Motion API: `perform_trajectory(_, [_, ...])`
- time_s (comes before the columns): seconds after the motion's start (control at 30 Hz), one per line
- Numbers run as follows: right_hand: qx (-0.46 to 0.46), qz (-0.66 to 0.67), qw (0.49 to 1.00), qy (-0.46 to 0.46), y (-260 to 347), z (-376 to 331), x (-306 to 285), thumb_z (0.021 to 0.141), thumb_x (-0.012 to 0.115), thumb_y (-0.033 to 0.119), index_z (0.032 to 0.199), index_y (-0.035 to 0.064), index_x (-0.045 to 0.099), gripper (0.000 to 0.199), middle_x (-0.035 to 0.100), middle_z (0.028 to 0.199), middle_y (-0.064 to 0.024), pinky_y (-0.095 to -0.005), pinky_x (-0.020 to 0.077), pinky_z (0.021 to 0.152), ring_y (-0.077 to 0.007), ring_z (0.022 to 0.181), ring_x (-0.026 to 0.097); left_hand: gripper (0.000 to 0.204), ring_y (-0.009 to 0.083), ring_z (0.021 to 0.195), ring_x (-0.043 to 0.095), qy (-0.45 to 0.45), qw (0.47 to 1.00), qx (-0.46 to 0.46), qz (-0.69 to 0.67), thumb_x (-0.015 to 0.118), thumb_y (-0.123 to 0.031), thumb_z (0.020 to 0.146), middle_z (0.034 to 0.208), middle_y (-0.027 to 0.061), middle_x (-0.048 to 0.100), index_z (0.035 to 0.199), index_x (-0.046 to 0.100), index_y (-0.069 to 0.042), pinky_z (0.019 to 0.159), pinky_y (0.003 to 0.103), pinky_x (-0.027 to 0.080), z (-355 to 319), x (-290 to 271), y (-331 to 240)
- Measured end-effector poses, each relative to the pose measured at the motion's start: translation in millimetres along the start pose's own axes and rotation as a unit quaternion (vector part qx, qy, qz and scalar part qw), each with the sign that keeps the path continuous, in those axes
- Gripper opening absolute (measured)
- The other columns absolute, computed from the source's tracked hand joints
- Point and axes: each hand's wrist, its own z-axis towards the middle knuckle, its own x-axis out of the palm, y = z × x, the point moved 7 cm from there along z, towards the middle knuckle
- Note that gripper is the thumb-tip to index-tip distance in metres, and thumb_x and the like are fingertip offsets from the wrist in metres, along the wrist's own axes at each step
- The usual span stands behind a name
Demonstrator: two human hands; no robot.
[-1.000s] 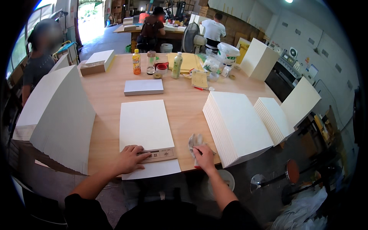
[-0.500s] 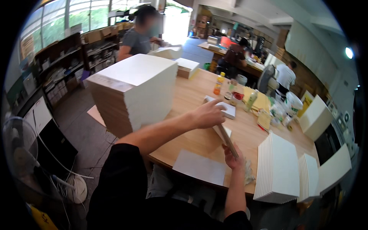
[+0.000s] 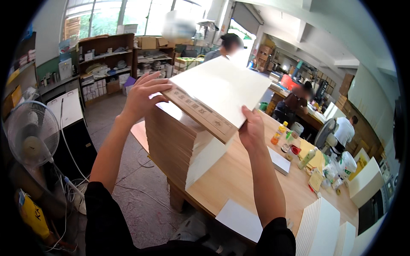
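Observation:
A white board with a brown printed strip along its near edge is held tilted in both hands. My left hand grips its left corner, fingers over the strip. At the right corner my right hand has its thumb on the white top face and its other fingers beneath, mostly hidden. Under the raised board stands a tall stack of similar boards, brown on one side and white on another. Whether the held board touches the stack cannot be seen.
The wooden table bears a white sheet, a small white block, an orange bottle and several white board stacks at right. A fan stands at left. A co-worker is behind the board.
Both hands have moved left and up from mid-table, where they held a thin piece on edge, to above the tall stack. A white board now lies flat-faced between them. My view has turned left.

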Motion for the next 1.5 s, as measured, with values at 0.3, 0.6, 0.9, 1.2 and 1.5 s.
perform_trajectory(0.3, [0.042,-0.260,0.965,0.019,-37.7,8.7,23.9,0.095,0.078,0.035,0.106,-0.0037,0.061,0.044,0.062,0.075,-0.0037,-0.0261,0.0332,0.041,-0.0072,0.048,0.046,0.057,0.0177,0.118,0.066,0.089,0.897,-0.258,-0.348,0.080,-0.042,0.093,0.129,0.0113,0.074,0.133,0.073,-0.003,0.105,0.032,0.051,-54.2,47.0,100.6])
perform_trajectory(0.6, [0.035,-0.224,0.973,0.034,-1.9,-108.5,-58.9,0.106,0.064,0.026,0.122,-0.0039,0.065,0.034,0.076,0.097,-0.0098,-0.0244,0.0517,0.059,-0.0107,0.069,0.067,0.059,0.0207,0.125,0.063,0.030,0.902,-0.270,-0.336,0.063,-0.053,0.104,0.139,0.0076,0.069,0.145,0.065,-0.011,0.108,0.036,0.048,-74.0,57.7,126.4])
perform_trajectory(0.9, [0.154,-0.128,0.963,-0.183,-40.9,-374.6,-148.9,0.106,0.066,0.024,0.116,0.0037,0.071,0.023,0.074,0.087,-0.0041,-0.0273,0.0524,0.063,-0.0104,0.071,0.067,0.047,0.0255,0.119,0.068,0.007,0.809,0.138,-0.571,0.060,-0.026,0.107,0.125,0.0172,0.073,0.144,0.056,0.002,0.110,0.040,0.048,11.4,98.3,-326.3])
perform_trajectory(1.2, [-0.084,-0.619,0.663,-0.413,91.0,-521.7,-190.3,0.093,0.074,0.009,0.102,0.0067,0.072,0.010,0.073,0.096,-0.0109,-0.0393,0.0591,0.070,-0.0328,0.082,0.073,0.040,0.0328,0.121,0.067,0.260,0.593,0.388,-0.656,0.085,-0.013,0.084,0.124,0.0098,0.074,0.123,0.075,-0.009,0.106,0.045,0.052,-52.4,171.7,-727.9])
perform_trajectory(1.5, [-0.036,-0.734,0.499,-0.460,162.8,-548.8,-205.8,0.095,0.074,0.020,0.127,0.0041,0.063,0.038,0.066,0.131,-0.0171,-0.0389,0.0606,0.065,-0.0319,0.083,0.075,0.040,0.0283,0.103,0.074,0.354,0.545,0.423,-0.631,0.082,-0.019,0.089,0.108,0.0088,0.081,0.127,0.076,-0.009,0.092,0.040,0.056,-59.5,195.7,-799.4])
